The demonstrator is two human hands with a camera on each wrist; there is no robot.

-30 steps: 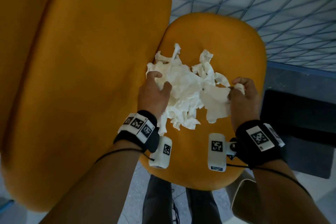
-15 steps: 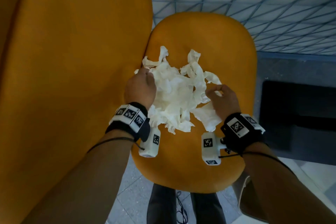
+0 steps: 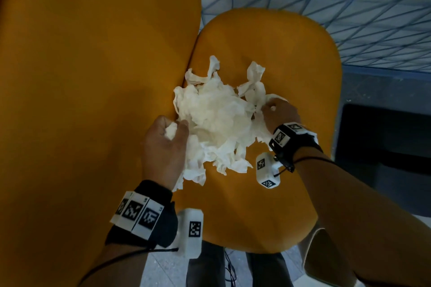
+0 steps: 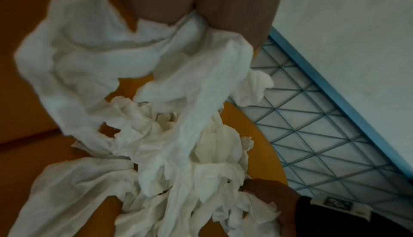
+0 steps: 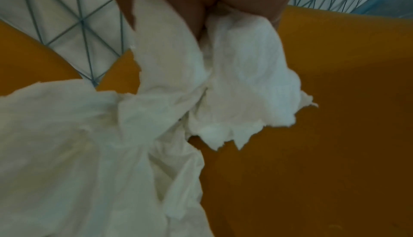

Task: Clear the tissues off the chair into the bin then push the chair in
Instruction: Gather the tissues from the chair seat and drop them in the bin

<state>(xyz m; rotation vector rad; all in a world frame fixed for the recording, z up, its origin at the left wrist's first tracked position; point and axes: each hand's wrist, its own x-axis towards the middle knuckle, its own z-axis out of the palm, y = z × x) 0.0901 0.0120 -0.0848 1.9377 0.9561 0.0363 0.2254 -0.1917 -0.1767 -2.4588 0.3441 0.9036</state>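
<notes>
Chair: orange seat, not yet pushed in.
Tissues: one crumpled white heap at seat centre, none binned; no bin identifiable.
Left hand: at heap's near-left edge, fingers curled, gripping tissue.
Right hand: at heap's right edge, pinching tissue.
Progress: gathering stage only.
</notes>
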